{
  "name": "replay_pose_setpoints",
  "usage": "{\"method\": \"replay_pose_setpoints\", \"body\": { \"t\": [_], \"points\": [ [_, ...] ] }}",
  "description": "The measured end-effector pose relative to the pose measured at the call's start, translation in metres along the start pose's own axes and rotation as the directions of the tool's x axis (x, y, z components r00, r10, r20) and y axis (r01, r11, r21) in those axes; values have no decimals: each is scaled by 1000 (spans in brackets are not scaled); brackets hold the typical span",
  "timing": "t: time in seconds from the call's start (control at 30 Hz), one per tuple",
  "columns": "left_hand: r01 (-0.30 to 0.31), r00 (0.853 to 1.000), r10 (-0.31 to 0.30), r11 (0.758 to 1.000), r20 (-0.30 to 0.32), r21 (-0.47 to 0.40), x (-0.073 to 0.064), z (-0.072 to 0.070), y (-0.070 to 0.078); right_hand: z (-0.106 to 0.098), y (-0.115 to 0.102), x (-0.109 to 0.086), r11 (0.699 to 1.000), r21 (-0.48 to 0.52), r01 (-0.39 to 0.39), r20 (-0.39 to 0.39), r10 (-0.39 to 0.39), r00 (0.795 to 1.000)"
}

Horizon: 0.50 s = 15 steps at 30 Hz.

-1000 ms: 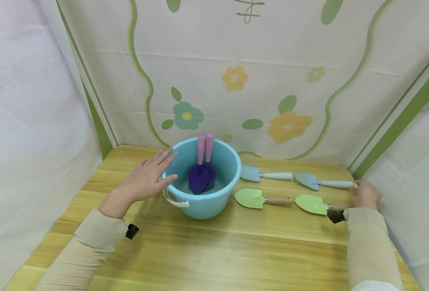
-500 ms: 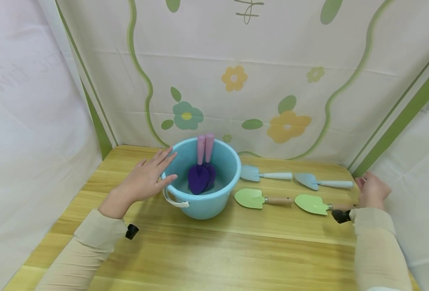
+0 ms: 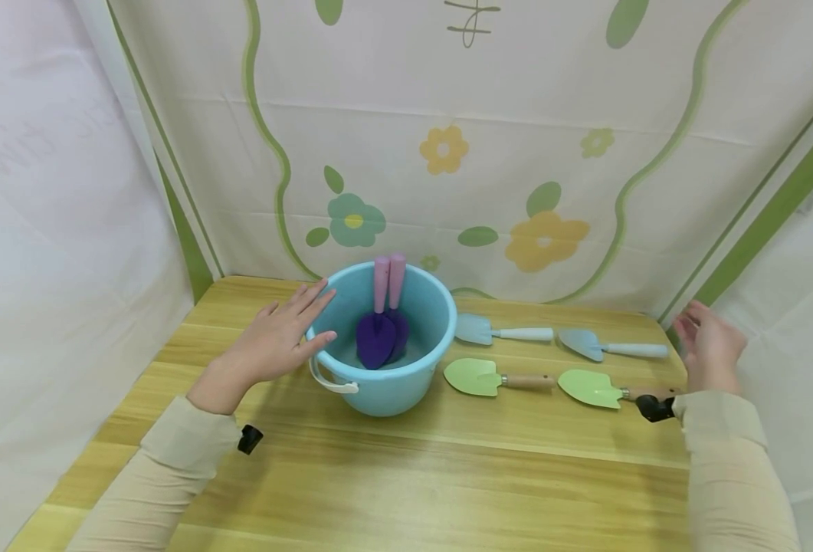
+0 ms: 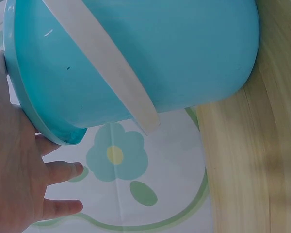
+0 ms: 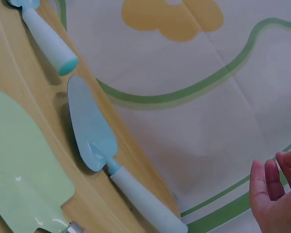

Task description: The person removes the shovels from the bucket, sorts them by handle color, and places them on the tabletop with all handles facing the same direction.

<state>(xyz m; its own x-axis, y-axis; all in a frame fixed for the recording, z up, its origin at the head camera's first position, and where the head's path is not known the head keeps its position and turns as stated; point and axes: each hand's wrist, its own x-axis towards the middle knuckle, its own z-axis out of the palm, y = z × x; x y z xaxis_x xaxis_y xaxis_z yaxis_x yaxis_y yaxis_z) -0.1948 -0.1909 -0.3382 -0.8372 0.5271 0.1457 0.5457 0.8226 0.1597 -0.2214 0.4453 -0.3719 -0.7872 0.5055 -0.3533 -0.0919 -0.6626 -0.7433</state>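
A light blue bucket (image 3: 392,395) with a white handle (image 4: 111,68) stands on the table. My left hand (image 3: 268,341) rests on its left rim, fingers spread and straight. Inside lean two trowels, a front one (image 3: 376,341) and one behind it (image 3: 401,326), with purple blades and pink grips. My right hand (image 3: 713,345) hovers at the table's right end, fingers loosely bent and holding nothing. Nearest to it are a pale blue trowel (image 3: 634,349) and a green trowel (image 3: 591,388), whose wooden grip is partly hidden by the black wrist device.
Between these and the bucket lie another pale blue trowel (image 3: 523,334) and another green trowel (image 3: 473,377). A white cloth with printed flowers (image 3: 447,84) hangs behind the wooden table (image 3: 413,491). Further white cloths stand at left and right.
My right hand has moved away from the right-hand trowels' grips, up and to the right. The left hand, bucket and trowels stay where they were.
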Motion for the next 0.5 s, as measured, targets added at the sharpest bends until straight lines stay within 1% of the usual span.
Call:
{"method": "replay_pose_setpoints", "body": {
  "t": [0.1,0.23,0.37,0.5],
  "points": [
    [2,1000,-2,1000,-15,-4,0,0,0,5,0,-6,999,-31,16,57,-14,998],
    [3,1000,-3,1000,-13,-4,1,-1,0,14,2,-14,996,-64,61,126,-53,991],
    [-4,1000,4,1000,-7,1,0,-2,1,27,3,-23,989,-99,112,200,-90,976],
    [-9,1000,9,1000,-8,8,0,-2,1,41,3,-35,983,-107,148,284,-113,952]
  ]
}}
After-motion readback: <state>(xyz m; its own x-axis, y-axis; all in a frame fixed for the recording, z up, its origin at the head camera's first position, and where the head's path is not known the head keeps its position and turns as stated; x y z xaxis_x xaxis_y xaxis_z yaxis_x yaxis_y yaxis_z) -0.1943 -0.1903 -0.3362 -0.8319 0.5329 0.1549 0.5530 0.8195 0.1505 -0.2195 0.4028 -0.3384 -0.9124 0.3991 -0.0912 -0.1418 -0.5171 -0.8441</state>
